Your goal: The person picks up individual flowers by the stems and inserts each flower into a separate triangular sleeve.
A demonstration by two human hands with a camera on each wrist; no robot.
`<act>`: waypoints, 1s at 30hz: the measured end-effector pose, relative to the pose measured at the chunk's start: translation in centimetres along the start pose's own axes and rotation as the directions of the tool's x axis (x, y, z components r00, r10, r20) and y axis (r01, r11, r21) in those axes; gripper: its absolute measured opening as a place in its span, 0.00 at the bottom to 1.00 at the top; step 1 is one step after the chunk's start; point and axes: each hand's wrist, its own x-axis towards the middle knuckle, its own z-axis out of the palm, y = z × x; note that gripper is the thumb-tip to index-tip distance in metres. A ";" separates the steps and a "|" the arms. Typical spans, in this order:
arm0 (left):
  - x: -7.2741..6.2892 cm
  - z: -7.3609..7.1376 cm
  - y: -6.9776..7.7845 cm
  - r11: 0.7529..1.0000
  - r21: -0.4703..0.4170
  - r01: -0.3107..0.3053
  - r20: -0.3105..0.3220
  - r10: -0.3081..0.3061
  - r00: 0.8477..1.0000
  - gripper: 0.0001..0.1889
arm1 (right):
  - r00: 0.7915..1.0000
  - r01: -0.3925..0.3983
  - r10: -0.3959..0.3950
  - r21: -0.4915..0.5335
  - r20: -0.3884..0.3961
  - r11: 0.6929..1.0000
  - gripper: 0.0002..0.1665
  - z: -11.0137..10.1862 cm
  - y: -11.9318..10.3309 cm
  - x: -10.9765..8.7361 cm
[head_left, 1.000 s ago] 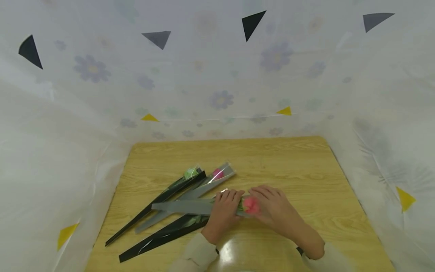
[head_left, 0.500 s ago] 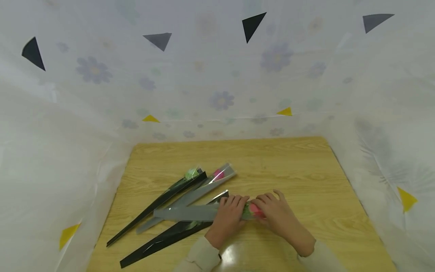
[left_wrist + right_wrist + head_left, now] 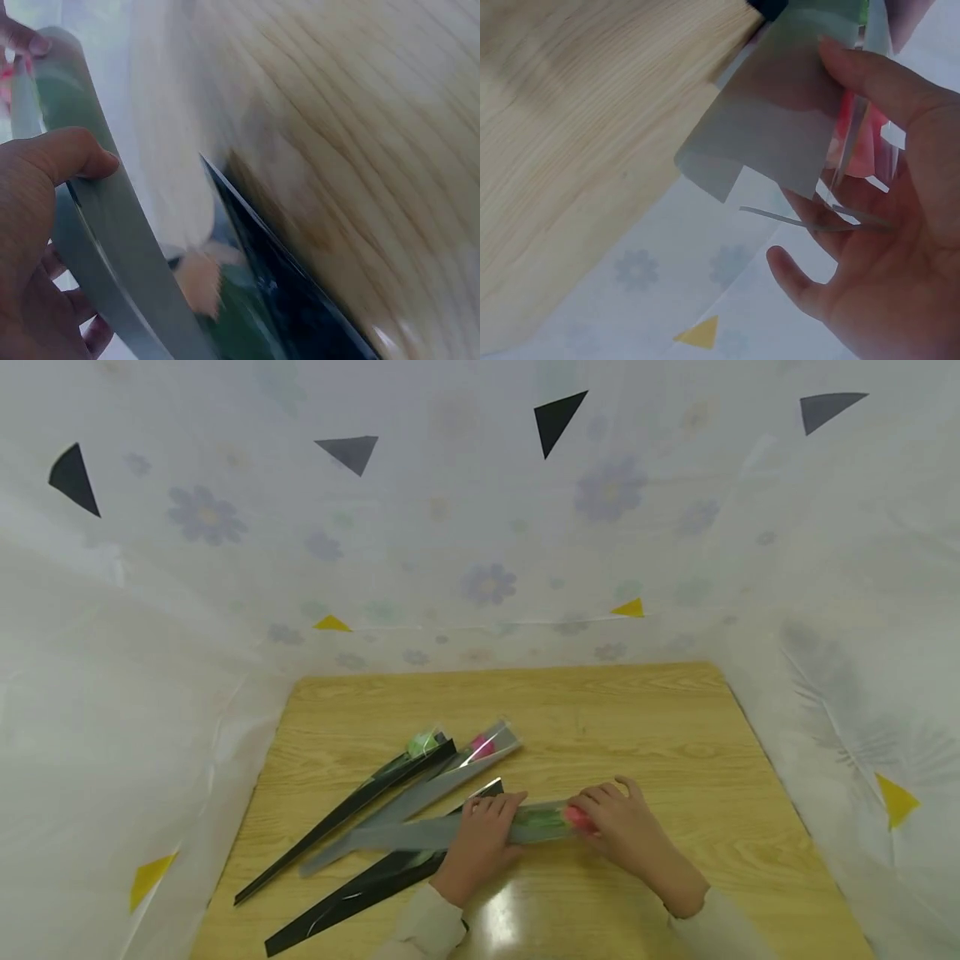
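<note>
A pink flower (image 3: pixel 580 819) with green leaves lies in a long grey-and-clear wrapping sleeve (image 3: pixel 405 833), held slightly above the wooden table. My left hand (image 3: pixel 478 842) grips the sleeve around its middle; in the left wrist view the thumb (image 3: pixel 82 154) lies across the grey side, fingers on the other. At the wide end my right hand (image 3: pixel 622 828) holds the sleeve beside the bloom. In the right wrist view, that thumb presses the grey film (image 3: pixel 757 120) and the other fingers are partly seen through the clear side. The sleeve's end edge is open there.
Beneath the held sleeve lies a black-wrapped flower (image 3: pixel 360 889). To the left are a black sleeve with a green flower (image 3: pixel 422 743) and a grey sleeve with a pink flower (image 3: pixel 482 746), crossing. White patterned sheeting (image 3: pixel 487 527) surrounds the table (image 3: pixel 645 710).
The held sleeve has shifted a little right and toward me. My left hand has slid left along it, away from the bloom; the right hand has closed from above the bloom onto the end.
</note>
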 end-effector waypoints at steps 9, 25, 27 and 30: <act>-2.5 -0.1 -3.4 0.996 0.028 0.090 0.005 -0.091 0.996 0.41 | 0.997 -0.040 0.036 -0.053 -0.068 0.998 0.31 0.9 3.3 -0.6; -6.2 0.3 -1.9 0.994 0.030 0.104 -0.043 -0.103 0.994 0.38 | 0.974 -0.200 0.192 -0.055 -0.123 0.978 0.30 4.3 7.2 -2.2; -6.6 0.8 -1.5 0.994 0.014 0.107 -0.055 -0.106 0.993 0.38 | 0.970 -0.214 0.209 -0.034 -0.126 0.976 0.31 4.9 7.3 -2.3; -6.9 1.1 -1.2 0.994 -0.011 0.108 -0.075 -0.109 0.991 0.38 | 0.961 -0.248 0.248 0.011 -0.124 0.969 0.31 5.7 7.4 -2.3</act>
